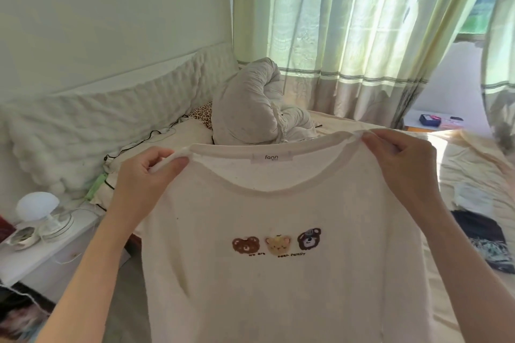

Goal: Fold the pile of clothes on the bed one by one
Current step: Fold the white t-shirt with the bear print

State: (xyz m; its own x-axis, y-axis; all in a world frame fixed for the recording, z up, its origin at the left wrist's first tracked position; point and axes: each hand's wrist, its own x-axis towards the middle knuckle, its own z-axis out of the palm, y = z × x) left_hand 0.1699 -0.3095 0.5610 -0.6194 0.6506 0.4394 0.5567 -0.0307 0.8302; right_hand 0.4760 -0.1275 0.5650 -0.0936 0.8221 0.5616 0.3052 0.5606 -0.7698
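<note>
A cream T-shirt (278, 287) with three small bear heads printed on its chest hangs spread out in front of me, its front facing me. My left hand (150, 175) pinches the collar at the left shoulder, and my right hand (401, 159) pinches it at the right shoulder. Both hands hold the shirt up in the air above the bed (473, 164). On the bed at the right lie a dark garment (479, 234) and a pale one (471, 198); the shirt hides whatever lies below it.
A bunched grey duvet (256, 108) and a leopard-print pillow (202, 115) sit at the head of the bed by the padded headboard (97, 125). A white nightstand (47, 256) with a lamp (39, 209) stands at the left. Striped curtains (348, 36) hang behind.
</note>
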